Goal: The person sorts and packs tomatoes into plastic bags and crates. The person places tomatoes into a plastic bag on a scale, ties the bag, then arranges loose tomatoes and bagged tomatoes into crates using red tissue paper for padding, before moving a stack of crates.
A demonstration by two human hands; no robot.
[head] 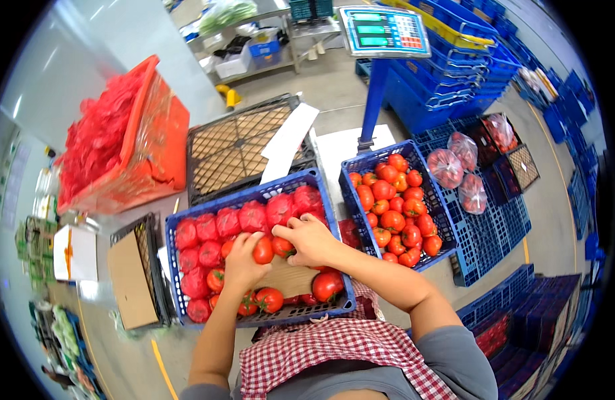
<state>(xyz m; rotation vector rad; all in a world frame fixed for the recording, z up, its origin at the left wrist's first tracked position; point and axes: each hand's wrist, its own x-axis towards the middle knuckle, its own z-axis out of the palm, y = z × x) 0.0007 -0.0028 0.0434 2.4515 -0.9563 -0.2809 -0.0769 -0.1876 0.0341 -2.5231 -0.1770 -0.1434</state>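
A blue plastic crate (pixel 257 322) lined with brown cardboard stands before me. Red-wrapped tomatoes (pixel 227 223) fill its back row and left side, while bare tomatoes (pixel 327 286) lie in its front and middle. My left hand (pixel 246 265) is at the crate's middle, its fingers curled around a bare tomato (pixel 263 251). Just to the right, my right hand (pixel 307 240) reaches down with its fingers over another bare tomato (pixel 283 247). On the right, a second blue crate (pixel 347 190) holds many loose bare tomatoes (pixel 393 220).
An orange-red tub (pixel 162 135) of red wraps stands at the back left. Black crates with cardboard (pixel 237 145) lie behind and left of my crate. A scale display (pixel 385 31) on a blue post rises behind the right crate. Bagged produce (pixel 445 168) sits on a blue pallet (pixel 497 235).
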